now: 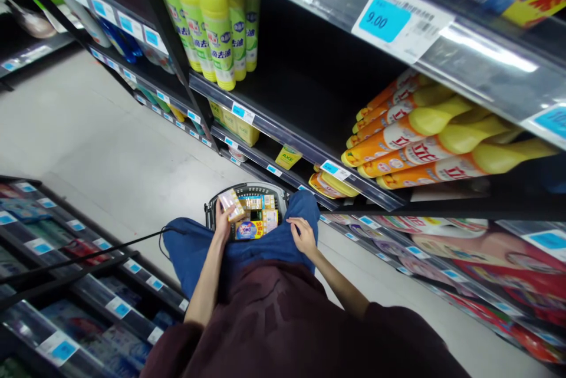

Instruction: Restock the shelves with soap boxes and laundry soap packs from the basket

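My left hand (223, 219) is closed around a small, pale yellow and white wrapped pack (231, 205) and holds it over the left part of a dark shopping basket (285, 194). The basket is on the floor between my knees. Inside it lie an OMO soap pack (249, 230) and several other small yellow and white packs (270, 220). My right hand (303, 236) is at my right thigh, beside the basket, its fingers loosely stretched with nothing in them.
Shelves rise close on the right, with yellow spray-type bottles (216, 30), orange bottles lying down (411, 160) and AXE packs (288, 157). A price-tagged shelf edge (384, 21) juts overhead. More shelving (75, 283) stands at left, and a pale floor aisle (97, 124) lies ahead.
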The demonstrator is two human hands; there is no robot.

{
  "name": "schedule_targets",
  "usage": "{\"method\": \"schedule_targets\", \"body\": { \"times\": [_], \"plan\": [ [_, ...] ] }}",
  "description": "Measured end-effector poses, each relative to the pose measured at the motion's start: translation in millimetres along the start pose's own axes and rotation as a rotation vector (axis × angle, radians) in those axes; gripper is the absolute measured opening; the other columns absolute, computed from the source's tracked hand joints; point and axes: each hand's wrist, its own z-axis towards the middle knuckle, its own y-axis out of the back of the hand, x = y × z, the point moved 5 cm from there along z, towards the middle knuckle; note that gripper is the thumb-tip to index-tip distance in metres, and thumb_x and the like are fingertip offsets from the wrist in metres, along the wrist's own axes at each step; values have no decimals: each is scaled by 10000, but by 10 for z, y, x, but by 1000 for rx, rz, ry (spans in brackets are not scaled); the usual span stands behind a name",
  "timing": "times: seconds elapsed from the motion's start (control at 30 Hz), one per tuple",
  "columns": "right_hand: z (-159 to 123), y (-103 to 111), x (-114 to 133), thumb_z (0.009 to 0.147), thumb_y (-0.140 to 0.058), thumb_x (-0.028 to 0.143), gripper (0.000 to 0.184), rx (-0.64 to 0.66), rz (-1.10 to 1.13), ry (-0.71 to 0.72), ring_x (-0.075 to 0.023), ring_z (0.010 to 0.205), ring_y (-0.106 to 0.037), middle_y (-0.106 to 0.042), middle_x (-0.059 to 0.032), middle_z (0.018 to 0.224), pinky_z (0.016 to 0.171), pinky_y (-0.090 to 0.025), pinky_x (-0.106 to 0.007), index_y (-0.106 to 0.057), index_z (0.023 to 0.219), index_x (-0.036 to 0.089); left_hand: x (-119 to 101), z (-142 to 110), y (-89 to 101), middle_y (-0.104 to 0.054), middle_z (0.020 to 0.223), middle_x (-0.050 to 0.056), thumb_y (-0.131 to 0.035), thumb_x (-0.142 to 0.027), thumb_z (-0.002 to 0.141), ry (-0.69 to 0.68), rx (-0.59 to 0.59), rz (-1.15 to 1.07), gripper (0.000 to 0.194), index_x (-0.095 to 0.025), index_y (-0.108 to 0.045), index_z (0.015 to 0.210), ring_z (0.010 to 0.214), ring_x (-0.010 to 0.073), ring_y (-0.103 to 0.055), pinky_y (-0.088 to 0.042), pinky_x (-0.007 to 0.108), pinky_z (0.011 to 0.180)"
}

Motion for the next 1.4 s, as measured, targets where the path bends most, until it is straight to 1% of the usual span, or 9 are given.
{"method": "schedule_targets", "body": {
  "times": [0.1,0.17,0.3,0.4,0.7,0.97,1.17,1.3,1.4],
  "plan": [
    [3,-2,0,1007,-465,229,264,-5,-4,1,-244,1068,-692,-757,-78,1089,950,-516,-432,-717,1087,237,-17,-187,-44,-709,1198,111,-702,-419,780,118,54,-286,532,-183,-603,1247,1053,280,-692,-596,411,857],
    [4,-3,2,1005,-464,226,267,-5,-5,1,-245,1065,-693,-758,-78,1087,952,-515,-435,-718,1086,237,-22,-336,-101,-714,1186,132,-633,-504,830,190,86,-373,516,-167,-631,1221,1035,289,-695,-598,406,823],
    [7,-2,9,1005,-459,221,272,4,-5,-3,-252,1069,-692,-760,-78,1088,963,-510,-454,-718,1089,236,-28,-604,-274,-637,1347,165,-378,-664,904,259,207,-335,702,-176,-566,1373,998,288,-687,-591,418,721],
    [9,0,11,1000,-463,223,274,9,-8,-10,-256,1067,-693,-761,-77,1086,957,-515,-457,-722,1091,242,-36,-725,-390,-581,1402,188,-230,-766,877,233,297,-196,869,-170,-482,1458,1010,291,-661,-572,422,706],
    [1,-12,-9,997,-463,209,275,11,-8,-5,-250,1076,-689,-757,-76,1096,963,-505,-450,-716,1100,238,-41,-801,-455,-563,1386,202,-184,-875,787,217,382,-149,1019,-181,-445,1486,966,290,-620,-519,370,587],
    [14,-1,4,993,-464,204,274,10,-14,-8,-252,1064,-693,-760,-76,1091,954,-513,-453,-717,1091,239,-25,-738,-378,-596,1351,205,-336,-828,780,239,357,-160,945,-173,-476,1446,1003,344,-638,-556,442,628],
    [20,1,10,994,-463,212,270,4,-11,-9,-251,1056,-696,-762,-74,1080,952,-517,-454,-719,1078,241,-13,-762,-455,-670,1283,197,-669,-677,660,294,417,-105,957,-131,-504,1428,1135,460,-642,-562,603,859],
    [33,18,31,997,-463,236,263,8,-3,-17,-252,1057,-693,-760,-75,1082,953,-518,-455,-716,1070,245,-155,-811,-656,-596,1437,129,-762,-521,691,155,532,80,1018,-220,-325,1559,1284,399,-579,-488,556,1054],
    [44,45,38,986,-488,261,234,19,37,-18,-254,1065,-687,-757,-74,1089,965,-517,-451,-704,1075,245,-317,-850,-805,-489,1545,97,-791,-432,714,-55,601,396,1049,-251,-251,1594,1382,345,-495,-410,494,1147]
  ]
}}
